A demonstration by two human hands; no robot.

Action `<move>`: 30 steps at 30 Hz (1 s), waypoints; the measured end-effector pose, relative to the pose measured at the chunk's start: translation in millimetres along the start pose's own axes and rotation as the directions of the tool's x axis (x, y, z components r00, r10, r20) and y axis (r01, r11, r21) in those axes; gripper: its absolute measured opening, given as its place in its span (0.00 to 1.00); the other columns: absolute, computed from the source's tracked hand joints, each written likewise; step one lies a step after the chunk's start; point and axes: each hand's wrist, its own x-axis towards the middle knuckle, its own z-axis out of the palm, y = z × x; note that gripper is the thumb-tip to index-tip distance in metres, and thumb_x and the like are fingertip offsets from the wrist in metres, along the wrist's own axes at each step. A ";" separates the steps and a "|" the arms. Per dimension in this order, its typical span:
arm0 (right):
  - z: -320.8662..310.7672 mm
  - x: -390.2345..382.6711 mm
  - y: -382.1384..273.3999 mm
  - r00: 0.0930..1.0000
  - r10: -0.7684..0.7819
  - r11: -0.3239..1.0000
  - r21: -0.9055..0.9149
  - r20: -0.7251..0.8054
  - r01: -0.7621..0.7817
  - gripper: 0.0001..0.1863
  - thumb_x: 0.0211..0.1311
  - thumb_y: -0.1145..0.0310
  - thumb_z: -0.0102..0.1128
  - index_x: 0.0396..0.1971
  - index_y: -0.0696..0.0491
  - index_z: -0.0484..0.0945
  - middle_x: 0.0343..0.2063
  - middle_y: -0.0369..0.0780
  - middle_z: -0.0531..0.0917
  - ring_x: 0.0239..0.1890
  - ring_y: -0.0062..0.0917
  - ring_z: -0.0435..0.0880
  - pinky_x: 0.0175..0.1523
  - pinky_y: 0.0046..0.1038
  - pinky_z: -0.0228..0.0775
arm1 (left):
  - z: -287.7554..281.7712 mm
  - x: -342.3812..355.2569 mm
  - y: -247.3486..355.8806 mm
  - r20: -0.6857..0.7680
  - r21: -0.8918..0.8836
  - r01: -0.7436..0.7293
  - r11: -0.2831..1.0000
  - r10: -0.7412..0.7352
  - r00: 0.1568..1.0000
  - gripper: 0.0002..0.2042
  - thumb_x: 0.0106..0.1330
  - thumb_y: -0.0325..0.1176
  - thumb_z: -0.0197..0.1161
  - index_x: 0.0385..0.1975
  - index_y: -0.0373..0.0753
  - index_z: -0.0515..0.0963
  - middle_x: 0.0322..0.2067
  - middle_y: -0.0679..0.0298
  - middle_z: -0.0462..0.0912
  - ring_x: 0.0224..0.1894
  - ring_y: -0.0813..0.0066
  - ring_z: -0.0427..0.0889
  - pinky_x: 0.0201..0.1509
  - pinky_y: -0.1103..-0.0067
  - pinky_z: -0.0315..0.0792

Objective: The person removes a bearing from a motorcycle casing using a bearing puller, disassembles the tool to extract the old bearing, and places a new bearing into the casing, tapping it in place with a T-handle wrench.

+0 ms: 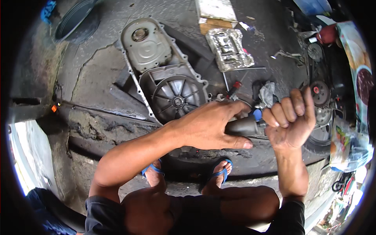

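Observation:
My left hand (209, 124) reaches across from the left, back of the hand up, with its thumb stretched out apart from the fingers. A smooth grey cylindrical thing (241, 127) shows in the gap between thumb and fingers; whether the hand touches it is unclear. My right hand (291, 117) is raised to the right of it, palm toward me, fingers curled in and the index finger more upright. Nothing shows in that fist. A small blue round piece (257, 114) shows between the hands. Beyond my left hand lies a large metal engine cover (147, 53) with a ribbed, fan-like round part (178, 101).
Past the hands lie a red-handled screwdriver (235, 89), a foil-like tray (230, 49) and a crumpled clear bag (267, 93). A dark basin (76, 21) stands far left. Machinery with pulleys (320, 94) lines the right side. My feet wear blue flip-flops (224, 172) below.

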 end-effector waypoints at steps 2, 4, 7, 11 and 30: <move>-15.9 -7.1 6.4 0.998 -0.040 0.994 0.103 -0.054 0.045 0.26 0.77 0.49 0.37 0.17 0.44 0.64 0.09 0.27 0.53 0.12 0.16 0.48 0.24 0.24 0.50 | 9.7 9.4 10.4 0.155 0.069 0.070 0.995 -0.080 0.985 0.32 0.56 0.51 0.73 0.51 0.31 0.73 0.37 0.47 0.82 0.45 0.49 0.84 0.49 0.63 0.75; -36.7 -19.6 13.6 0.991 -0.078 0.979 0.179 -0.107 0.096 0.25 0.76 0.49 0.39 0.17 0.44 0.65 0.09 0.27 0.53 0.12 0.16 0.49 0.25 0.24 0.52 | 26.8 13.6 10.3 0.050 -0.009 0.109 0.994 -0.109 0.993 0.30 0.58 0.51 0.71 0.47 0.30 0.72 0.30 0.41 0.82 0.38 0.41 0.83 0.44 0.60 0.75; -68.8 -37.8 29.5 0.958 -0.113 0.938 0.289 -0.263 0.190 0.24 0.76 0.50 0.43 0.18 0.44 0.66 0.09 0.27 0.54 0.12 0.16 0.52 0.25 0.24 0.52 | 47.2 17.5 2.2 0.154 0.117 0.190 0.975 -0.207 0.966 0.29 0.57 0.48 0.72 0.48 0.31 0.72 0.32 0.43 0.82 0.38 0.46 0.84 0.44 0.62 0.76; -125.2 -71.7 45.8 0.923 -0.098 0.875 0.409 -0.373 0.258 0.23 0.75 0.51 0.47 0.18 0.45 0.67 0.09 0.27 0.56 0.13 0.15 0.54 0.26 0.22 0.52 | 57.3 13.3 -11.2 0.302 0.110 0.389 0.915 -0.404 0.863 0.29 0.55 0.39 0.76 0.53 0.33 0.70 0.38 0.48 0.82 0.44 0.61 0.84 0.48 0.67 0.77; -237.2 -154.1 76.5 0.786 0.324 0.919 -0.022 -0.526 -0.393 0.23 0.72 0.53 0.54 0.39 0.62 0.80 0.21 0.41 0.81 0.22 0.24 0.81 0.25 0.23 0.72 | 161.4 17.2 -86.0 -0.088 -0.385 0.602 0.700 -0.677 0.731 0.19 0.78 0.44 0.47 0.45 0.33 0.78 0.32 0.62 0.80 0.30 0.79 0.78 0.31 0.82 0.76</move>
